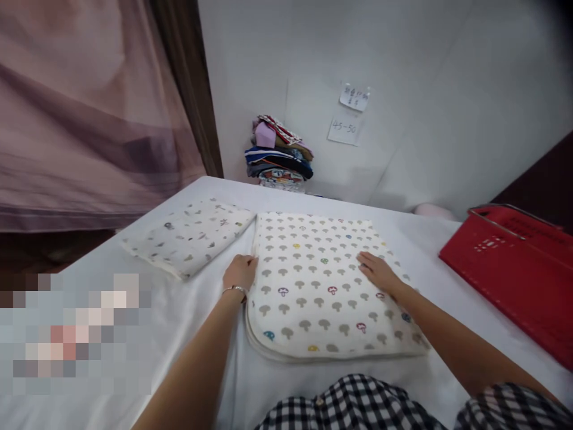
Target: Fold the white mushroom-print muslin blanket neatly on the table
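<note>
A folded white blanket (308, 304) printed with grey and a few coloured mushrooms lies flat in front of me, its near left corner rounded and several layers showing at the edge. At its left edge is my left hand (240, 275), with a bracelet at the wrist and fingers curled closed against the cloth edge; the fingertips are partly hidden. My right hand (379, 273) rests flat on the right part of the blanket, fingers stretched out. Left of the blanket lies a second folded white cloth (197, 239) with small grey and brown prints.
A white-covered table (394, 218) bears everything. On the right stands a red plastic basket (514, 269) with a metal handle. A pile of folded clothes (280, 155) is by the wall, near two paper notes (344, 128). Pink curtain (89, 119) hangs left; a blurred patch covers the lower left.
</note>
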Available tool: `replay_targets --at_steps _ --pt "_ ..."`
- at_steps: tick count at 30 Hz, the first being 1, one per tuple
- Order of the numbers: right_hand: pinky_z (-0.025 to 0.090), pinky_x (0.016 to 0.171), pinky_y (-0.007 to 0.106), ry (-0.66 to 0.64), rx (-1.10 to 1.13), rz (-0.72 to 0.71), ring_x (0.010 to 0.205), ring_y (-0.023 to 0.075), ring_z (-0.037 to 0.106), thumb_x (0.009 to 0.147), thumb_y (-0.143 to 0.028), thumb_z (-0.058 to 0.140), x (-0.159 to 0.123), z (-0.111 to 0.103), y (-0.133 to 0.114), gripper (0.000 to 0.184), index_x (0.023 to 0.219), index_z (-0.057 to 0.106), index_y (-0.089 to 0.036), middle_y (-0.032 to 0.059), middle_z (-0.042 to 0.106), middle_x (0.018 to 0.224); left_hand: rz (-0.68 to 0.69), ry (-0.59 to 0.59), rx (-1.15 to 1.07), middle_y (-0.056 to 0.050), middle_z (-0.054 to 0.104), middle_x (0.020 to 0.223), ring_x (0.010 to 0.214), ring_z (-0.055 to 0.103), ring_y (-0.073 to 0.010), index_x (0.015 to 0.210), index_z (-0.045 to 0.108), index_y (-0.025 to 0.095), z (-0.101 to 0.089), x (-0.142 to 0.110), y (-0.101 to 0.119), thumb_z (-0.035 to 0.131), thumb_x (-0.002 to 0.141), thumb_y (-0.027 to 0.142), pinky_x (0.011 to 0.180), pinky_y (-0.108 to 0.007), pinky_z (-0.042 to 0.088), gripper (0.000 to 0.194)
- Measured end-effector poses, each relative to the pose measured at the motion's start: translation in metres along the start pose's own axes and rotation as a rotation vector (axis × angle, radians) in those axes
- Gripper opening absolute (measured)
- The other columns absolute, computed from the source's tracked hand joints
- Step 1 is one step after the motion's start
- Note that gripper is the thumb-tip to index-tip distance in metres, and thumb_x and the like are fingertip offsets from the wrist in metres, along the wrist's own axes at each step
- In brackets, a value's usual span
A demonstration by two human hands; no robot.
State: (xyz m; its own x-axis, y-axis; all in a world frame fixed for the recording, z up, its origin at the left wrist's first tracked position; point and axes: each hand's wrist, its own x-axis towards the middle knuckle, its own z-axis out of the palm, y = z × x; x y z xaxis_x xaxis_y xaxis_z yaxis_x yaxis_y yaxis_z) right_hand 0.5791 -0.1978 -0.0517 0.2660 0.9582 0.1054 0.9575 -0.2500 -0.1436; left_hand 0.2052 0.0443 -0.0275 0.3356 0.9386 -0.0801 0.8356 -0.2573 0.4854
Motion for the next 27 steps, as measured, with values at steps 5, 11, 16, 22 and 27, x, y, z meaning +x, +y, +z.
replay_targets --at_steps 5,11,16,22,27 --pt "0.031 0.104 0.045 0.043 -0.057 0.304 0.129 0.0258 0.034 0.089 -0.043 0.03 -0.067 -0.01 0.074 0.048 0.125 0.052 -0.019 0.0087 0.043 0.137 -0.005 -0.004 0.05 -0.008 0.057 0.109 0.092 0.058 -0.0233 0.097 0.066 0.024 0.0 0.001 0.002 0.035 0.085 0.044 0.072 -0.031 0.043 0.038" --pt "0.03 0.105 0.035 0.089 -0.012 0.471 0.127 0.0212 0.038 0.089 -0.037 0.033 -0.047 -0.028 0.062 0.044 0.124 0.051 -0.018 0.0085 0.045 0.136 -0.045 -0.007 0.093 -0.008 0.056 0.112 0.089 0.059 -0.0232 0.097 0.065 0.024 -0.003 -0.001 0.008 0.035 0.086 0.044 0.067 -0.031 0.044 0.038" --pt "0.04 0.091 0.036 0.062 0.011 0.678 0.11 0.026 0.053 0.087 -0.038 0.037 -0.003 -0.033 0.064 0.044 0.117 0.056 -0.012 0.0148 0.059 0.116 -0.034 0.01 0.113 -0.007 0.057 0.111 0.086 0.059 -0.0227 0.095 0.064 0.022 -0.003 -0.002 0.01 0.036 0.087 0.042 0.065 -0.031 0.043 0.035" --pt "0.044 0.067 0.029 0.006 0.046 0.808 0.087 0.0237 0.06 0.08 -0.043 0.045 0.012 -0.044 0.061 0.035 0.093 0.064 -0.017 0.0098 0.066 0.095 -0.039 0.017 0.146 -0.01 0.055 0.113 0.09 0.06 -0.022 0.092 0.062 0.018 0.001 -0.005 0.012 0.032 0.09 0.039 0.071 -0.031 0.045 0.036" --pt "0.041 0.065 0.033 0.011 0.037 0.909 0.093 0.0279 0.057 0.081 -0.05 0.038 0.001 -0.039 0.07 0.042 0.099 0.06 -0.02 0.0122 0.064 0.1 -0.062 0.004 0.175 -0.009 0.054 0.115 0.095 0.06 -0.0207 0.094 0.06 0.018 0.002 -0.014 0.018 0.028 0.092 0.036 0.076 -0.03 0.046 0.036"
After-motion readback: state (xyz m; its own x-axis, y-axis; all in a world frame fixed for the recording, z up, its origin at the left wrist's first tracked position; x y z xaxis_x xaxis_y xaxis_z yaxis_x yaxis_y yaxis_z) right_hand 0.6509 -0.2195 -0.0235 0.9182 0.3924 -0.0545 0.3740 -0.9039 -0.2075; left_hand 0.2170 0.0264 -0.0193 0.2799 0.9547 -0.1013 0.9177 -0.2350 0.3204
